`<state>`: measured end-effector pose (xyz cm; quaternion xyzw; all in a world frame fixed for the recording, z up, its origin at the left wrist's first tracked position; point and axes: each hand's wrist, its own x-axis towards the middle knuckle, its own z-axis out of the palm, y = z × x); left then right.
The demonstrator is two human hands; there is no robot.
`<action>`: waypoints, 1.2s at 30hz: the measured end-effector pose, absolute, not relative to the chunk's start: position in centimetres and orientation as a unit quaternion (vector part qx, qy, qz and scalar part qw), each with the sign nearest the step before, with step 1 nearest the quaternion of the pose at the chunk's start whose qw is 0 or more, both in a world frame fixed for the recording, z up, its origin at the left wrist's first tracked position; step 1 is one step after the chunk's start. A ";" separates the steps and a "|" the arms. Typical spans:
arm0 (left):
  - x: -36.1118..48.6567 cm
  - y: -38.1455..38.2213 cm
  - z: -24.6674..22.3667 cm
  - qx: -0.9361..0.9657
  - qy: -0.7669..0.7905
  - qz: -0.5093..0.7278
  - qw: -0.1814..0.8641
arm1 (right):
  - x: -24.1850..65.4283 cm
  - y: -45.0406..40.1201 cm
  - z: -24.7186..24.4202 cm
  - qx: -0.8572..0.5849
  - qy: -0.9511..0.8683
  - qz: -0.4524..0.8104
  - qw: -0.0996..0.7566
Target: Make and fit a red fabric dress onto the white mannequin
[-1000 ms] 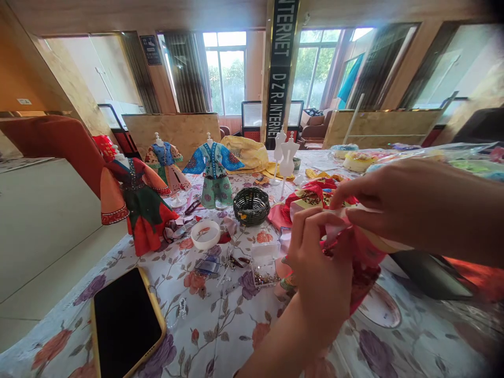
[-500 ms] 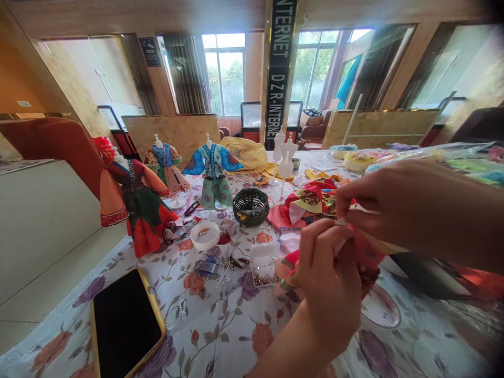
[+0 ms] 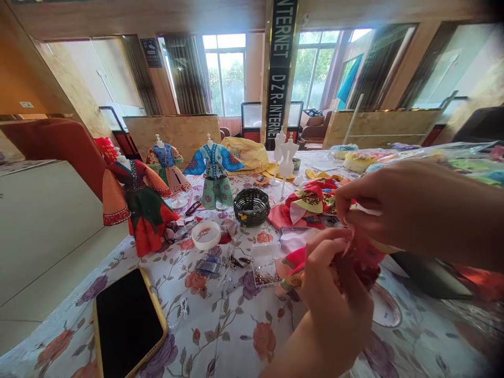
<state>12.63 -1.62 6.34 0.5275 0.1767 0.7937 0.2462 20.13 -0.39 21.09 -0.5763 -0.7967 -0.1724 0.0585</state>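
My left hand [image 3: 334,283] is closed on a piece of red fabric [image 3: 364,252], its thumb and forefinger pinching a pale edge near the top. Above it, my right hand [image 3: 378,205] comes in from the right with fingertips pinched close to that same edge. Whatever is between those right fingertips is too small to make out. Just left of my left hand lies a pink and patterned cloth piece [image 3: 293,268]. Beyond the hands is a heap of red and yellow doll clothes [image 3: 311,202]. A small clear box of beads [image 3: 265,275] stands beside the pink piece.
A phone [image 3: 129,320] lies at front left. Dressed doll forms, including one in blue and green [image 3: 214,173], stand at the back left near a dark woven basket [image 3: 251,206] and a white ring [image 3: 206,234]. Bare white mannequins [image 3: 289,155] stand behind. An oval dish [image 3: 386,307] sits at right.
My left hand has shifted slightly right and down, turning a little, with the red fabric. My right hand stays almost in place, still pinched beside it.
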 end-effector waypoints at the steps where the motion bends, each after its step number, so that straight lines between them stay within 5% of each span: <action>1: 12.8 -1.7 6.3 0.517 0.176 0.795 0.264 | 20.2 -0.4 21.1 -0.577 -0.796 -0.171 0.059; 10: 13.9 -3.4 6.0 0.472 0.213 0.779 0.353 | 19.9 -0.3 21.1 -0.595 -0.781 -0.181 0.056; 18: 14.5 -3.9 6.0 0.499 0.226 0.774 0.316 | 19.9 -0.5 21.6 -0.616 -0.774 -0.143 0.033; 28: 14.0 -2.3 5.7 0.613 0.220 0.756 0.062 | 19.9 -0.5 21.8 -0.627 -0.769 -0.122 0.037; 36: 14.3 -1.6 4.8 0.621 0.188 0.761 -0.013 | 20.2 -0.6 22.0 -0.619 -0.776 -0.118 0.033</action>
